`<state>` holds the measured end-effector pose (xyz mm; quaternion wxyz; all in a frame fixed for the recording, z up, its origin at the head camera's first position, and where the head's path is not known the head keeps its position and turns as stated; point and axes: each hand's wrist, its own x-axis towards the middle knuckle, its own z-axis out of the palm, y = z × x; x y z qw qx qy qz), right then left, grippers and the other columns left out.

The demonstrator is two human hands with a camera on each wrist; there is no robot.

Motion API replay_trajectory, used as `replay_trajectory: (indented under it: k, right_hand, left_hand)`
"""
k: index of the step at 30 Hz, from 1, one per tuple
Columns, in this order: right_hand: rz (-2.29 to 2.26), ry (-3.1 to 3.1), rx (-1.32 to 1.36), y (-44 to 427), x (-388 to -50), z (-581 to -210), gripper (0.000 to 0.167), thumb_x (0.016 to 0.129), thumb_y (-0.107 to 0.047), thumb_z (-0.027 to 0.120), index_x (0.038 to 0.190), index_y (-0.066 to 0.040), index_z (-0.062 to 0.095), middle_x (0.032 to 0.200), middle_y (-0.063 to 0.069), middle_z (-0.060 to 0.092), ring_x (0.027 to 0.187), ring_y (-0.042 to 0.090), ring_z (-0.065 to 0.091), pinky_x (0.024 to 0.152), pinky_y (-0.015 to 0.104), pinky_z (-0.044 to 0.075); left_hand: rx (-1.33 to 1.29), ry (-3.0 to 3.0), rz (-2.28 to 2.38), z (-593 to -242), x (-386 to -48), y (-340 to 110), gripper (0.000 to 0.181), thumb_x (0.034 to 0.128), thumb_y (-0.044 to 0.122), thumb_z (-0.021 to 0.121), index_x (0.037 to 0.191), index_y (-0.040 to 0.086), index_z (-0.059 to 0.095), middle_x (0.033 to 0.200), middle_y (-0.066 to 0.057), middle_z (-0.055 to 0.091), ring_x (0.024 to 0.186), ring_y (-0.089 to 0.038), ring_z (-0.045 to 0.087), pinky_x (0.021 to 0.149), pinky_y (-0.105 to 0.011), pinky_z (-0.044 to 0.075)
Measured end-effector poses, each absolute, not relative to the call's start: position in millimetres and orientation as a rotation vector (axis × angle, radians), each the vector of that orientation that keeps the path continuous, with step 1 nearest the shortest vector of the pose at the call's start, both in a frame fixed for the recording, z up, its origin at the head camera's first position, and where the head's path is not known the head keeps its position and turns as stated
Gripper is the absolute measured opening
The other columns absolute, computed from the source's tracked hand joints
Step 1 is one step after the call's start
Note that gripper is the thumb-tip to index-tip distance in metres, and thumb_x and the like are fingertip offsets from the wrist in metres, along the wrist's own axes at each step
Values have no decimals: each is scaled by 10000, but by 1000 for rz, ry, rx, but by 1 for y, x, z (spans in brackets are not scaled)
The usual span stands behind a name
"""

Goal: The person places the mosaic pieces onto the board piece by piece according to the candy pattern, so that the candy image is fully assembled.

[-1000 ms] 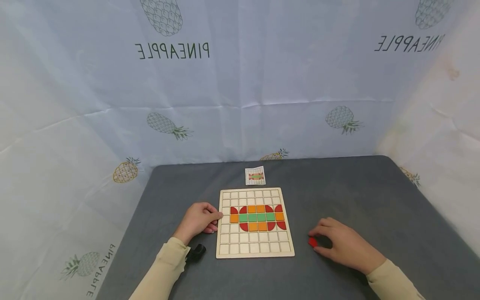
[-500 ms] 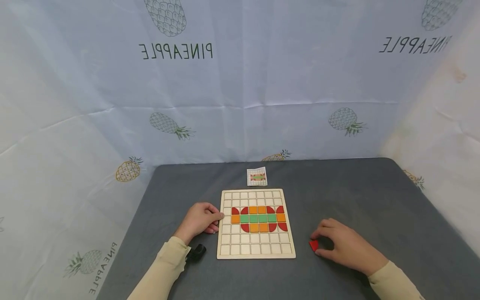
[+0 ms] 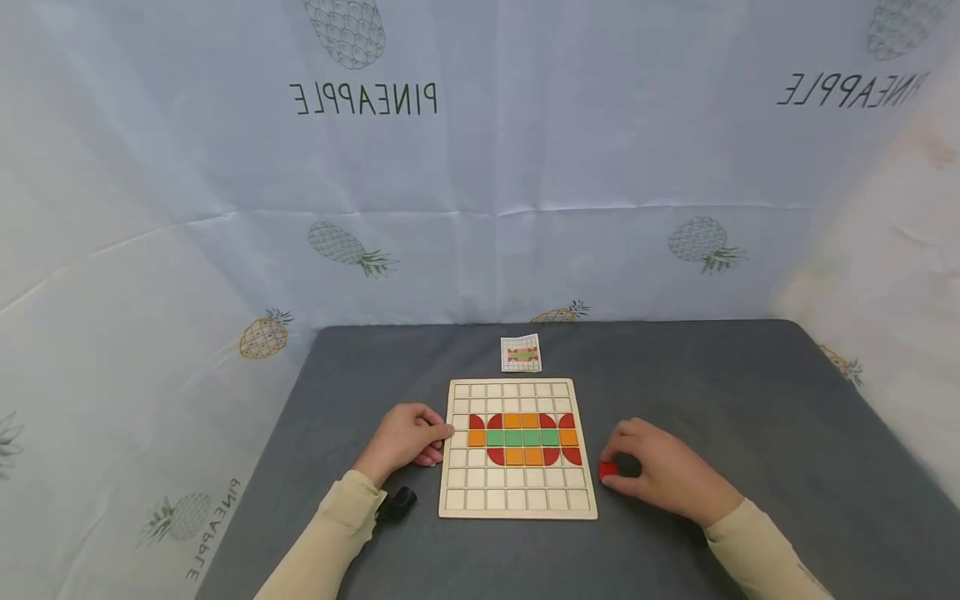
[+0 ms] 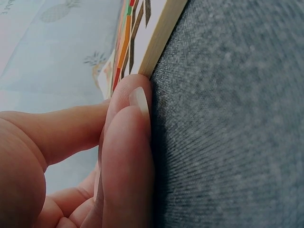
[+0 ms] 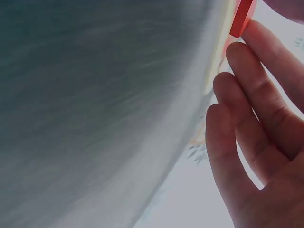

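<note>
In the head view a wooden grid board (image 3: 517, 500) lies flat on the dark table. Red, orange and green tiles (image 3: 522, 438) form a candy-like pattern across its middle rows. My left hand (image 3: 401, 437) is at the board's left edge, its thumb tip over the rim. The left wrist view shows the fingertips (image 4: 128, 109) against the board's side edge (image 4: 159, 40). To the right of the board, my right hand (image 3: 663, 467) pinches a small red tile (image 3: 607, 471) between thumb and index finger. Close up, the red tile (image 5: 242, 19) looks thin and flat-sided; its full shape is hidden.
Behind the board lies a small paper card (image 3: 521, 353) printed with a similar pattern. A black object (image 3: 397, 504) sits at the left wrist. The grey tabletop (image 3: 750, 392) ends at a white pineapple-print curtain (image 3: 480, 167), with more cloth at both sides.
My right hand has moved left towards the board with the red tile, which has turned between the fingers. The left hand keeps its place at the board's edge. The head view has shifted slightly.
</note>
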<state>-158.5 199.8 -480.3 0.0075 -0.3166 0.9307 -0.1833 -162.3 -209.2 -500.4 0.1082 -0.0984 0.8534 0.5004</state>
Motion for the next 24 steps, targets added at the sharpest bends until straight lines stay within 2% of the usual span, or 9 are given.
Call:
replay_trajectory:
  k: [6, 12, 19, 24]
  right_hand:
    - [-617, 2899, -1044, 154, -178, -479, 206, 850, -329, 949, 971, -276, 791, 996, -153, 632, 937, 67, 577, 779, 265, 580]
    - [-628, 2870, -1101, 100, -191, -475, 162, 891, -317, 915, 974, -224, 812, 969, -108, 663, 902, 69, 589, 790, 283, 583]
    - [-636, 2825, -1175, 45, -189, -472, 163, 914, -342, 887, 977, -209, 817, 950, -96, 662, 899, 80, 597, 783, 281, 585]
    - [-583, 2834, -1226, 27, -184, -475, 216, 901, -372, 901, 982, -194, 809, 932, -75, 654, 872, 80, 563, 778, 283, 577]
  left_hand:
    - [-286, 2505, 1478, -503, -162, -211, 257, 944, 271, 863, 1003, 60, 729, 764, -86, 731, 597, -148, 733, 582, -310, 648]
    - [-272, 2489, 1500, -503, -161, -212, 252, 944, 269, 862, 1003, 60, 735, 767, -88, 728, 605, -149, 740, 588, -315, 652]
    - [-257, 2485, 1504, -501, -163, -212, 257, 948, 278, 857, 1005, 60, 734, 767, -87, 733, 606, -146, 742, 588, -319, 654]
    - [-235, 2486, 1507, -497, -162, -211, 238, 953, 255, 848, 1001, 53, 733, 761, -88, 735, 599, -144, 741, 581, -320, 653]
